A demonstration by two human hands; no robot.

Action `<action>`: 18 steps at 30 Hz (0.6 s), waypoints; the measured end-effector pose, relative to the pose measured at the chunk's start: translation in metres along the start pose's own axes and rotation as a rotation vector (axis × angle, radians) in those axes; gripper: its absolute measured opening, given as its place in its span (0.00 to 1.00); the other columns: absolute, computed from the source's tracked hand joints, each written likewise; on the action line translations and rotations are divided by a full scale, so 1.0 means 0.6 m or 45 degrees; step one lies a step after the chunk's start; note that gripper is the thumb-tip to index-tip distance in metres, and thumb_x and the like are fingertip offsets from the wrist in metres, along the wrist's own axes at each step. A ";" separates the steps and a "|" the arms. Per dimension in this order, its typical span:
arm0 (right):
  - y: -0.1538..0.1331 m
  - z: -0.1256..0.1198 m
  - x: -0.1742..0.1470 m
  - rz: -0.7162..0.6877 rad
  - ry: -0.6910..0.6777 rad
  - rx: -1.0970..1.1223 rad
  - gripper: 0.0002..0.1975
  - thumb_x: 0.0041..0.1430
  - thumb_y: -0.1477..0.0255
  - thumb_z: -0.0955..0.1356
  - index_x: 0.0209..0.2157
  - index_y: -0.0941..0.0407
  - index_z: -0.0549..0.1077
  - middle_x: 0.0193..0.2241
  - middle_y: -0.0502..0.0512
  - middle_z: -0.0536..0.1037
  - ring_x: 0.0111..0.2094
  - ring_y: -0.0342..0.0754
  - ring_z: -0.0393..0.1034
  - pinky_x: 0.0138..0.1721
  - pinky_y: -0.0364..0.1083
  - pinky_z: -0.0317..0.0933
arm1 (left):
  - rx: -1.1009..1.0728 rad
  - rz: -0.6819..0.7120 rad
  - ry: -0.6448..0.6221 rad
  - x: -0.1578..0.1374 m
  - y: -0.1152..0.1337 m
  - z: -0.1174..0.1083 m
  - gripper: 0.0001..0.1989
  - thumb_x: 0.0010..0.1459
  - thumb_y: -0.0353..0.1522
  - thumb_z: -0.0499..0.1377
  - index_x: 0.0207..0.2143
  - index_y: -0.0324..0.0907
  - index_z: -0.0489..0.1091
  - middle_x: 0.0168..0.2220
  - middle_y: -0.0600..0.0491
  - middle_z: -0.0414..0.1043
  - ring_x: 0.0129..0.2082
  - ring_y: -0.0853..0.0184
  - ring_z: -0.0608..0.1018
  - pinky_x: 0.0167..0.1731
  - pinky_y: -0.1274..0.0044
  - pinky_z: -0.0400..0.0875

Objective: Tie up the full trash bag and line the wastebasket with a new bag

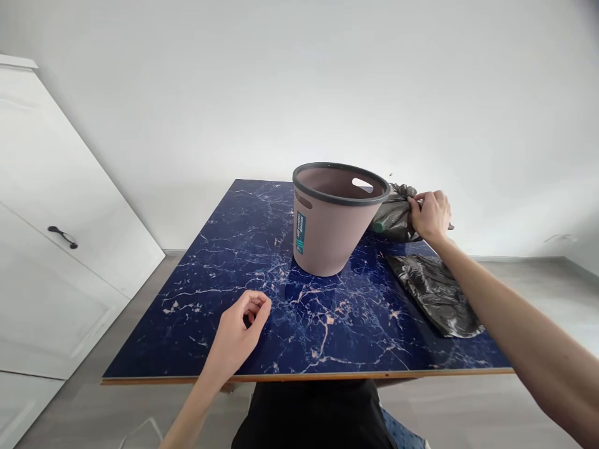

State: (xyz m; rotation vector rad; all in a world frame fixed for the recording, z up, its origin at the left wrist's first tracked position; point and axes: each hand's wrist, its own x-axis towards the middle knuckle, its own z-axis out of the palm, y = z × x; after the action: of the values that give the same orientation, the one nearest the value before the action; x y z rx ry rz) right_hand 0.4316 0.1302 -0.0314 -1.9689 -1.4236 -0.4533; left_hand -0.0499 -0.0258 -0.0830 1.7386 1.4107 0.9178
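At the back right, my right hand (431, 215) has its fingers closed on a filled, knotted black garbage bag (397, 217). Something green shows through the thin plastic of that bag. My left hand (244, 321) rests over the front left of the table, fingers curled together, with nothing visible in them. Between the hands stands an upright pinkish-brown trash can (330, 234) with a dark rim, cut-out handles and a teal label. It has no liner over its rim, and its bottom inside is hidden. Under my right forearm lies a flattened black plastic bag (437, 290).
The blue marble-patterned table (196, 318) has a wooden front edge near my body. A white cabinet (60, 249) with a dark handle stands to the left. Behind the table rises a white wall (281, 93).
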 end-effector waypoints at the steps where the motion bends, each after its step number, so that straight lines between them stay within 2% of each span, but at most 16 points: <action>1: 0.001 0.015 0.001 0.011 -0.003 -0.003 0.27 0.78 0.58 0.58 0.49 0.68 0.76 0.51 0.76 0.75 0.53 0.58 0.68 0.50 0.56 0.57 | 0.004 -0.002 -0.006 0.000 -0.002 0.000 0.16 0.71 0.48 0.57 0.42 0.47 0.73 0.37 0.52 0.78 0.36 0.62 0.78 0.38 0.72 0.71; 5: 0.002 0.070 0.002 0.024 -0.027 -0.010 0.16 0.75 0.65 0.63 0.47 0.62 0.76 0.53 0.75 0.75 0.52 0.60 0.67 0.54 0.58 0.57 | 0.012 -0.020 -0.022 0.000 -0.006 -0.001 0.17 0.70 0.50 0.57 0.42 0.47 0.73 0.37 0.52 0.77 0.35 0.62 0.76 0.38 0.72 0.71; 9: 0.001 0.098 -0.003 -0.009 -0.067 0.006 0.14 0.71 0.65 0.63 0.44 0.59 0.76 0.52 0.72 0.75 0.54 0.63 0.67 0.56 0.60 0.58 | 0.012 -0.017 -0.010 -0.001 -0.005 -0.001 0.17 0.70 0.50 0.57 0.41 0.47 0.73 0.37 0.52 0.77 0.35 0.62 0.76 0.38 0.71 0.71; 13: 0.000 0.096 -0.008 -0.041 -0.093 0.030 0.14 0.68 0.63 0.65 0.44 0.58 0.75 0.50 0.71 0.76 0.54 0.65 0.68 0.56 0.62 0.60 | 0.009 -0.005 -0.002 0.000 -0.001 0.000 0.17 0.69 0.49 0.57 0.41 0.47 0.73 0.37 0.52 0.78 0.35 0.62 0.76 0.38 0.72 0.71; 18: -0.018 0.053 -0.013 -0.110 -0.030 0.089 0.21 0.69 0.62 0.65 0.56 0.60 0.71 0.55 0.74 0.75 0.56 0.67 0.70 0.56 0.64 0.63 | 0.010 -0.005 0.008 0.002 -0.002 0.002 0.17 0.69 0.49 0.57 0.41 0.47 0.74 0.36 0.53 0.78 0.35 0.63 0.77 0.38 0.72 0.71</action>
State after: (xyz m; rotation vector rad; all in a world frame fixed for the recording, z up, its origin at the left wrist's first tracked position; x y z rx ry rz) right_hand 0.4159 0.1486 -0.0558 -1.8687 -1.5234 -0.4150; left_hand -0.0490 -0.0243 -0.0845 1.7399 1.4228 0.9174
